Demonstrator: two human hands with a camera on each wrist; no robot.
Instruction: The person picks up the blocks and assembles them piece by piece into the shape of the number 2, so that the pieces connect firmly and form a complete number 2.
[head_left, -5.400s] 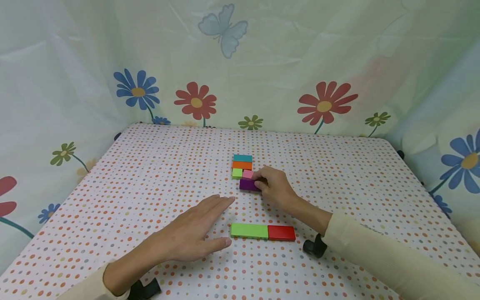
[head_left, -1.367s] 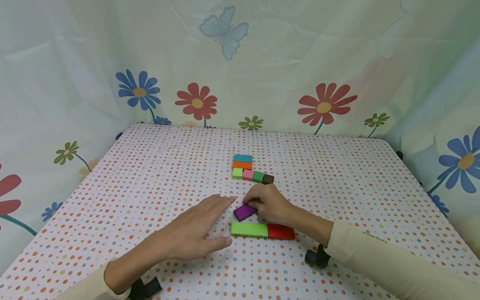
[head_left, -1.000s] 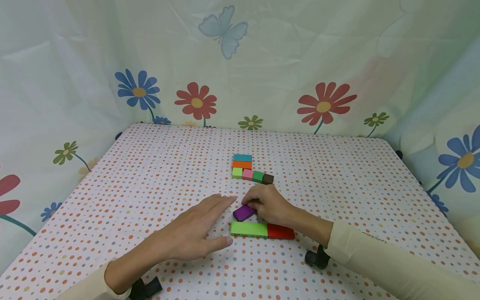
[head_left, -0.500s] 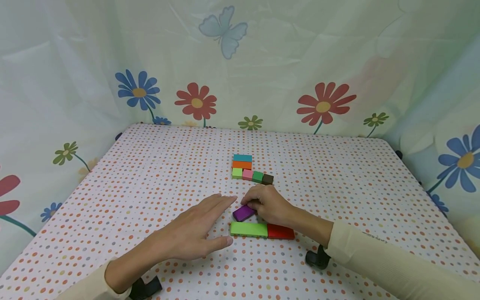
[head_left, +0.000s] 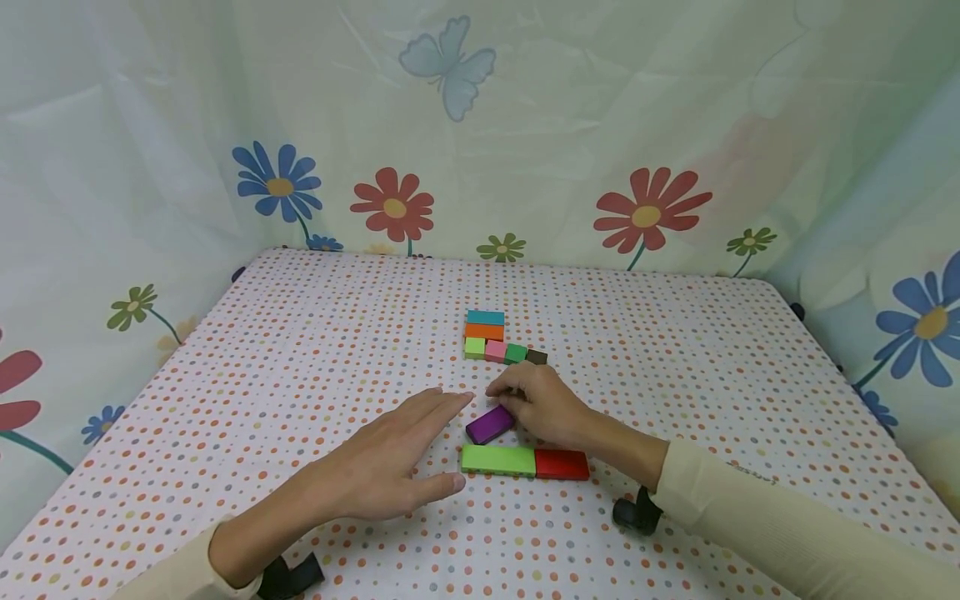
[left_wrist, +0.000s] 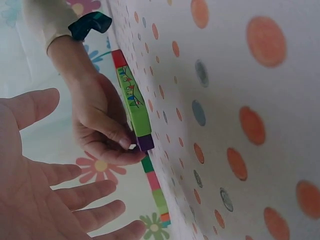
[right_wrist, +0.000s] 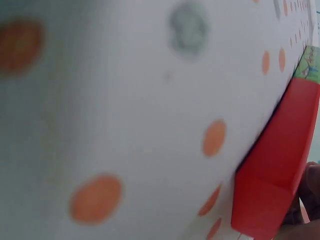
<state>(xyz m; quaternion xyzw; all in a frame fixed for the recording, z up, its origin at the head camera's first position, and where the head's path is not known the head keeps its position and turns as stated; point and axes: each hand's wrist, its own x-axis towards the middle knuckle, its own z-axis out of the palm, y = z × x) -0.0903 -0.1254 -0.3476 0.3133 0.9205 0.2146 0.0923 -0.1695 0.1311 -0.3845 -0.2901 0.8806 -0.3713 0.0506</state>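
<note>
A purple block [head_left: 490, 425] lies slanted on the dotted cloth, just behind a long light-green block [head_left: 498, 459] and a red block [head_left: 561, 464] set end to end. My right hand [head_left: 543, 404] is at the purple block's far right end, fingers loosely bent, fingertips lifted off its top. In the left wrist view a small gap shows between thumb and index finger, beside the purple block [left_wrist: 145, 142]. My left hand [head_left: 397, 462] stays flat to the left of the blocks, fingers straight and thumb spread, holding nothing. The red block [right_wrist: 275, 160] fills the right wrist view's lower right.
Farther back, a blue block [head_left: 486, 317] and an orange block [head_left: 484, 332] lie behind a bent row of small blocks: lime [head_left: 475, 347], pink [head_left: 495, 351], green [head_left: 515, 354] and dark brown [head_left: 537, 357]. A flowered curtain [head_left: 555, 125] surrounds the table.
My right hand brought the purple block nearer, turned it slantwise behind the light-green one, and has now loosened its pinch, fingertips shifting slightly away. The left hand has not moved.
</note>
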